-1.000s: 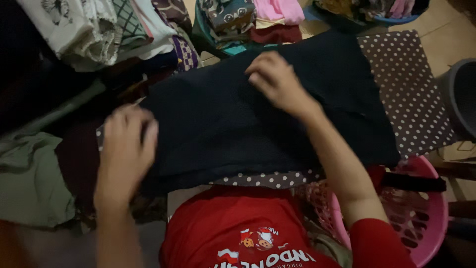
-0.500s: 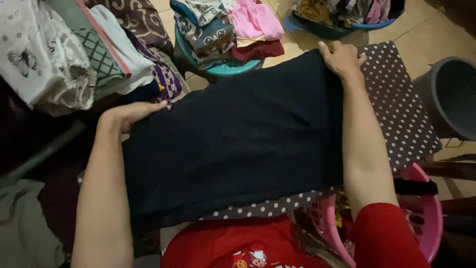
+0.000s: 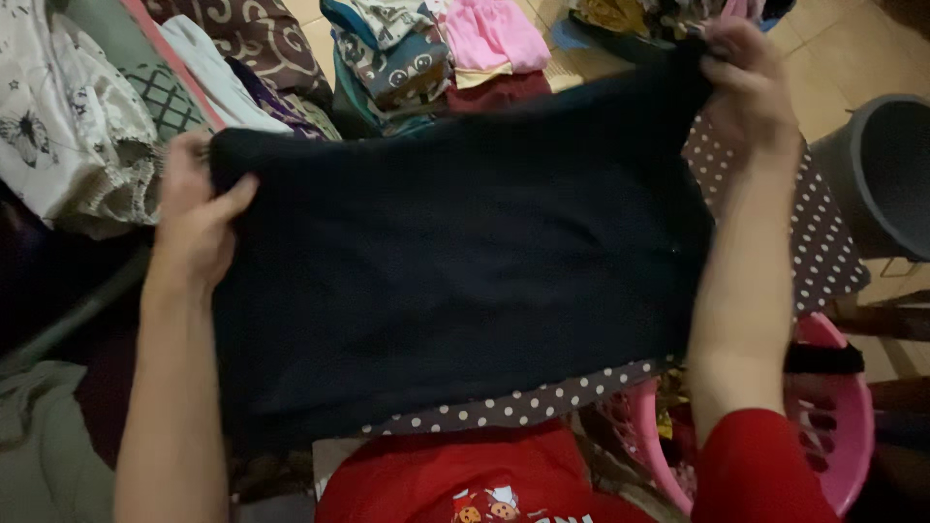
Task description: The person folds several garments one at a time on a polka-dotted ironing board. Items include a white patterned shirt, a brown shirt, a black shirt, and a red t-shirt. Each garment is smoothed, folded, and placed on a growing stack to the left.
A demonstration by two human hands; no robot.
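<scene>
- Red shirt (image 3: 455,479), worn by the person: lay at the bottom edge of the view, with a small printed picture at the chest; a red sleeve (image 3: 751,470) showed at the lower right.
- Pink basket (image 3: 852,426), plastic, with slotted walls: stood at the lower right, just beside the right forearm, partly hidden by it.
- Pale green garment (image 3: 44,446): lay crumpled at the lower left, apart from both hands.
- Dotted cloth (image 3: 513,409), dark with white spots: was spread flat beneath the dark garment; a strip showed along the near edge and a wider part at the right.
- Dark garment (image 3: 455,261), navy or black, plain: was stretched wide between the two hands, its far edge lifted, its near part lying over the dotted cloth.
- Left hand (image 3: 194,228): was clamped on the garment's far left corner, thumb over the front of the fabric, fingers behind it.
- Right hand (image 3: 746,87): was closed on the garment's far right corner, raised above the dotted cloth, fingers curled round the edge.
- Grey bucket (image 3: 877,174): stood on the tiled floor at the right, just beside the dotted cloth.
- Folded clothes, white and patterned (image 3: 107,107): were stacked at the far left, behind the left hand.
- Teal basin (image 3: 373,97) with folded clothes, a pink piece (image 3: 494,34) on top: stood beyond the garment's far edge.
- Blue basin (image 3: 630,24) of mixed clothes: sat at the far top, partly behind the right hand.
</scene>
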